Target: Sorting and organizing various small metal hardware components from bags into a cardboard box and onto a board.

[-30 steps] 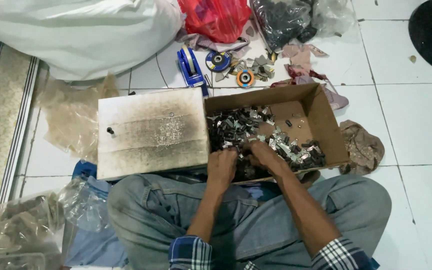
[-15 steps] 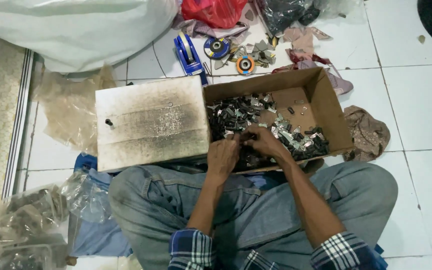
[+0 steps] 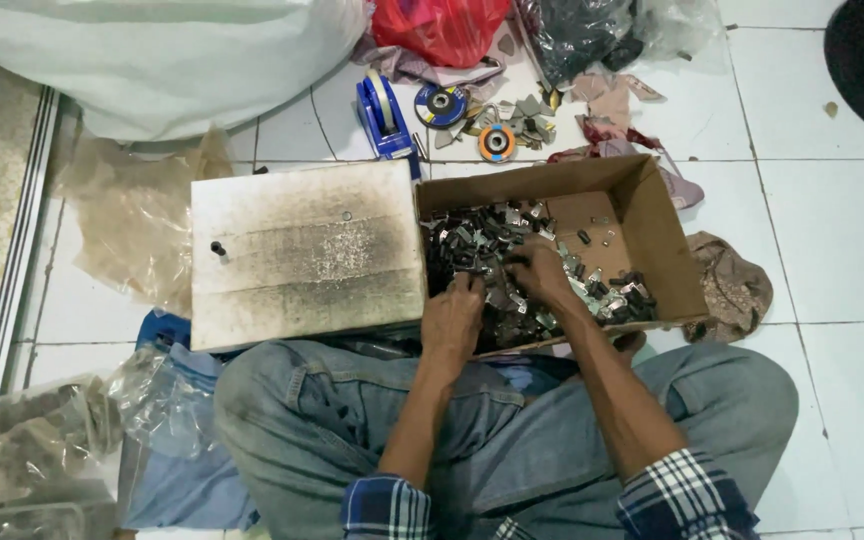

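I sit cross-legged in jeans with a brown cardboard box in front of my knees. It holds a heap of several small dark and silvery metal parts. Both hands are down in the heap. My left hand rests at the box's near edge, fingers curled into the parts. My right hand lies just beyond it, fingers bent over the pieces. What the fingers pinch is too small to tell. A white block with a sooty grey top stands against the box's left side.
On the tiles behind the box lie a blue tape dispenser, two round abrasive discs, rags and a red bag. A big white sack fills the top left. Clear plastic bags lie at my left knee.
The view has shifted slightly. Both hands stay in the box; the right hand has moved a little further over the parts, and the left has edged toward it.
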